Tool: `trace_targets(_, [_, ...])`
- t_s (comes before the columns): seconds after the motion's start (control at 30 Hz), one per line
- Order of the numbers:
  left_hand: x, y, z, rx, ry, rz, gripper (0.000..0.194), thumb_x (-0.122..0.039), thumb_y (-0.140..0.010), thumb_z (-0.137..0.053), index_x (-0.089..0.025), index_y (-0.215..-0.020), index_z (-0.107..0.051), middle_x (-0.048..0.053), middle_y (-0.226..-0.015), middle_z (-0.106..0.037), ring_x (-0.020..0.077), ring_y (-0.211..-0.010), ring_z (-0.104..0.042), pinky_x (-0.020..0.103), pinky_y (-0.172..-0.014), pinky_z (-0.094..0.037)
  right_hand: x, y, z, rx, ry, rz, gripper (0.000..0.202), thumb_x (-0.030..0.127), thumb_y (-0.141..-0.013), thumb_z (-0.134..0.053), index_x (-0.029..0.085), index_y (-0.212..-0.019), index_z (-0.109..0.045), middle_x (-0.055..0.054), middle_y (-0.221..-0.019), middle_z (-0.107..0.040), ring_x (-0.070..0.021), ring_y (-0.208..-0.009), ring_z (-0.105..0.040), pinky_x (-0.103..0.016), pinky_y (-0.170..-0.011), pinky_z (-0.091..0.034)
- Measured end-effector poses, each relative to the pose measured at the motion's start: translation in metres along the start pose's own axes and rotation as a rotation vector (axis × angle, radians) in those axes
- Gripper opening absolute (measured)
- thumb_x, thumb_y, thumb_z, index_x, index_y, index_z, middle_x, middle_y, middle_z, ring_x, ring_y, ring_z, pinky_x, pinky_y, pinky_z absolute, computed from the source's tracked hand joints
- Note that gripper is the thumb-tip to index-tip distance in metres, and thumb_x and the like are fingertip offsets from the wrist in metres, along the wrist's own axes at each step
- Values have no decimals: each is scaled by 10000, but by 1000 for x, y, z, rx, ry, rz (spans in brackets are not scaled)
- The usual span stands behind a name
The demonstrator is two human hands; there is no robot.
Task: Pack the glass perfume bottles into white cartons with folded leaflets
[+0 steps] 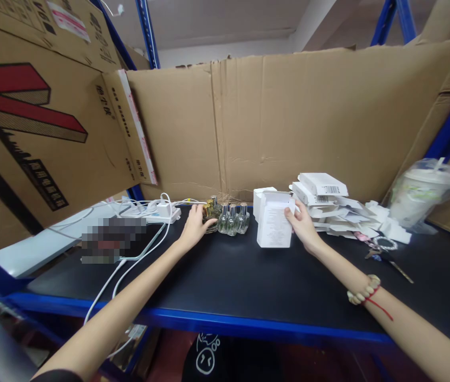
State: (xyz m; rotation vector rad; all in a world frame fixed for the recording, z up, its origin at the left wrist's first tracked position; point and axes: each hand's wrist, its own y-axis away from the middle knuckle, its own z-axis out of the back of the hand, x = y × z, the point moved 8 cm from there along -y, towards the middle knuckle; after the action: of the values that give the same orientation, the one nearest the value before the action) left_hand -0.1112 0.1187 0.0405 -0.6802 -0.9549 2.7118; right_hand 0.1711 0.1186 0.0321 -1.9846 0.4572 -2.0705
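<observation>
My right hand (304, 228) grips the right side of a small white cardboard box (275, 225), which stands upright with printed text on its front and its top flap raised. My left hand (195, 227) is at the left end of a cluster of small glass bottles, its thumb spread away from the fingers. Gold-capped bottles (209, 208) are right beside those fingers, partly hidden by them; whether the hand bears on them is unclear. Several clear glass bottles with silver caps (233, 220) stand just to the right. Another white box (262, 197) is partly hidden behind the held one.
White boxes and flattened cartons (324, 199) are piled at the right, near keys (376, 254) and a bagged drink cup (416, 193). On the left lie a tablet-like device (151, 239), white cables and a power strip (173, 214). Cardboard walls (308, 116) enclose the black shelf (217, 286).
</observation>
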Motion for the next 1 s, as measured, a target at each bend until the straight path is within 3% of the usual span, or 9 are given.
trace_targets(0.2, [-3, 10, 15, 55, -34, 43, 238, -154, -683, -670, -187, -864, -519, 8, -780, -557, 197, -746, -598, 277, -596, -470, 2, 5, -7, 22, 64, -3, 673, 525, -556, -658, 232, -1099, -391, -61, -876, -628, -210, -738, -594, -202, -327, -344])
trace_targets(0.33, [-17, 17, 45, -83, -63, -33, 252, -125, -679, -665, -211, -877, -535, 8, -803, -581, 193, -757, -601, 275, -599, -481, 10, 12, -16, 78, 89, 14, 571, 479, -583, -652, 225, -1045, -434, -70, -931, -633, -211, -801, -594, -187, -355, -357])
trace_targets(0.43, [-36, 20, 72, -222, 57, -64, 236, -163, -694, -665, -202, -886, -534, -2, -797, -567, 160, -715, -585, 279, -615, -508, 17, 17, -19, 94, 92, 16, 400, 504, -653, -570, 214, -922, -510, -36, -798, -628, -168, -671, -572, -200, -370, -370])
trace_targets(0.57, [-80, 21, 91, -247, 391, -155, 266, -243, -709, -668, -194, -928, -526, -2, -849, -555, 131, -778, -596, 248, -637, -549, 24, 21, -21, 90, 94, 10, 304, 490, -658, -547, 205, -760, -568, 13, -589, -541, -145, -549, -518, -215, -367, -377])
trace_targets(0.63, [-107, 21, 91, -229, 517, -209, 252, -258, -721, -659, -188, -925, -528, 8, -889, -562, 129, -829, -599, 242, -664, -559, 24, 19, -21, 97, 88, 1, 277, 462, -637, -574, 202, -735, -583, 22, -554, -521, -138, -523, -499, -217, -365, -378])
trace_targets(0.8, [-159, 16, 68, -135, 614, -319, 280, -219, -719, -672, -189, -962, -536, 10, -901, -580, 129, -841, -609, 251, -699, -562, 15, 14, -28, 213, 28, -84, 252, 395, -602, -626, 202, -761, -601, 32, -556, -528, -109, -468, -452, -210, -347, -355])
trace_targets(0.9, [-171, 9, 54, -136, 576, -358, 295, -163, -702, -686, -187, -962, -549, -3, -867, -576, 113, -804, -607, 215, -660, -547, 13, 12, -28, 234, 8, -91, 256, 398, -604, -633, 196, -758, -598, 36, -554, -511, -95, -453, -433, -211, -353, -365])
trace_targets(1.0, [-170, 2, 43, -135, 521, -362, 330, -122, -674, -706, -177, -962, -554, -11, -840, -570, 104, -769, -605, 186, -609, -526, 12, 12, -26, 226, -13, -91, 253, 440, -664, -581, 196, -728, -582, 36, -548, -476, -93, -463, -438, -206, -365, -386])
